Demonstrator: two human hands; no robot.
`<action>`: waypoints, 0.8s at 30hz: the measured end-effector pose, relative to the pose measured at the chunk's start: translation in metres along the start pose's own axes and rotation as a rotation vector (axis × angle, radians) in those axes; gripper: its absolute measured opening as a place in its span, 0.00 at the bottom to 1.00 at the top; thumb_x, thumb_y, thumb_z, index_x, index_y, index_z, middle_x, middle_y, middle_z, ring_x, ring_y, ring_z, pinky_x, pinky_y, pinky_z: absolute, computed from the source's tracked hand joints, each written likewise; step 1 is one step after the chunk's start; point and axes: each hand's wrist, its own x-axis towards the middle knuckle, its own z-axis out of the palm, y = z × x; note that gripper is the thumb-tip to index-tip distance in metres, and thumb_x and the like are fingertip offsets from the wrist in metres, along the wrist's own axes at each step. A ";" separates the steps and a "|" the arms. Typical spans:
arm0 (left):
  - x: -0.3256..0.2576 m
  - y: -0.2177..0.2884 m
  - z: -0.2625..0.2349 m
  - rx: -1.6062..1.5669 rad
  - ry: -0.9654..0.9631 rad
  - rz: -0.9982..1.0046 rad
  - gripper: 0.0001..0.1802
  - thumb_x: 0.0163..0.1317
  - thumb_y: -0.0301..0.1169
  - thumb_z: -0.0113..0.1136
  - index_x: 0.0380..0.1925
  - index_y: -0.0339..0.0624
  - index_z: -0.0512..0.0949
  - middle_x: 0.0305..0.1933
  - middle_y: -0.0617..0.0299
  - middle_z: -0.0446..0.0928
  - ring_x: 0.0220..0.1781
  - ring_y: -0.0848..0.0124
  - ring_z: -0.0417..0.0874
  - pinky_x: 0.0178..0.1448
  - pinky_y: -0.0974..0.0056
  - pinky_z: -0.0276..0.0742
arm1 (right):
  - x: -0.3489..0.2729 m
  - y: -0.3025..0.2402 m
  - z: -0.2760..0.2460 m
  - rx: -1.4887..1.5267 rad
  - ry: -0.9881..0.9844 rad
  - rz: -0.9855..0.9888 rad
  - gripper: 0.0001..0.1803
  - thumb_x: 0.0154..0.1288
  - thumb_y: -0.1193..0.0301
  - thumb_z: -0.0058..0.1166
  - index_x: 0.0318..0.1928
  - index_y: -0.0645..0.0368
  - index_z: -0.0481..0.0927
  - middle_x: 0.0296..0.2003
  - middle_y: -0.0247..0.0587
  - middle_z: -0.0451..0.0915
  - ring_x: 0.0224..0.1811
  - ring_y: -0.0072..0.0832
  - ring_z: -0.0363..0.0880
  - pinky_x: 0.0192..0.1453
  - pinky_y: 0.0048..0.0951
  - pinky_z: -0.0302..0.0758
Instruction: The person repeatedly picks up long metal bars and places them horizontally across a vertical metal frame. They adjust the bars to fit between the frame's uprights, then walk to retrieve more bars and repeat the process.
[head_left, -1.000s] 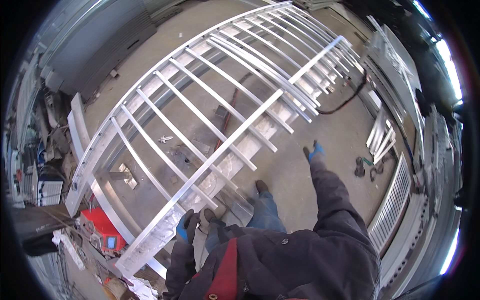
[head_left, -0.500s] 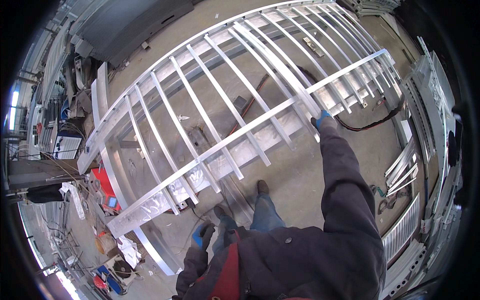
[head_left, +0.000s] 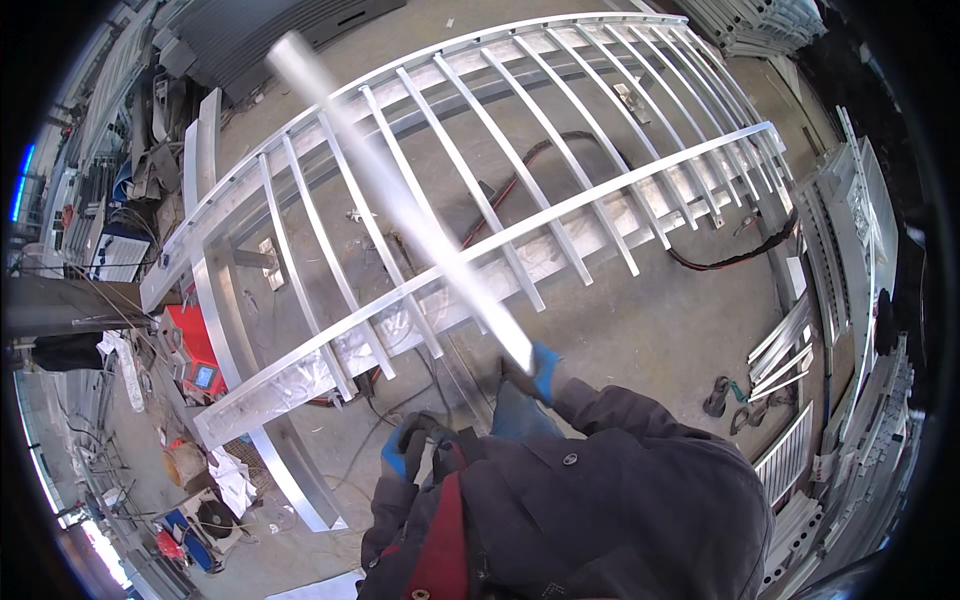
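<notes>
My right hand (head_left: 540, 373), in a blue and dark glove, grips the near end of a silver metal bar (head_left: 400, 200). The bar slants up and away to the left, blurred by motion, across a large metal frame (head_left: 230, 412). That frame has a curved far rail (head_left: 330, 98), a straight near rail (head_left: 560, 208) and several parallel slats (head_left: 508, 115) crossing both. Close to my jacket front, my left hand (head_left: 408, 446) wears the same kind of glove. Its fingers are curled, and whatever they hold, if anything, cannot be made out.
Left of the frame stands a red machine (head_left: 193, 345) with a small screen. A dark cable (head_left: 715, 262) loops over the floor on the right. Loose metal strips (head_left: 782, 345) and clamps (head_left: 752, 412) lie there too. Stacked metal profiles (head_left: 835, 250) line the right side.
My right hand has drawn back toward my body with the metal bar, which has swung leftward off its place among the slats. My left hand has risen slightly.
</notes>
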 end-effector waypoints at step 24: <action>-0.029 -0.077 -0.343 -0.946 0.000 0.053 0.40 0.66 0.42 0.69 0.74 0.41 0.63 0.71 0.46 0.70 0.68 0.56 0.75 0.74 0.52 0.71 | -0.107 -0.132 0.351 -0.445 -0.349 -0.312 0.42 0.54 0.49 0.72 0.64 0.60 0.75 0.51 0.60 0.84 0.56 0.55 0.83 0.58 0.48 0.79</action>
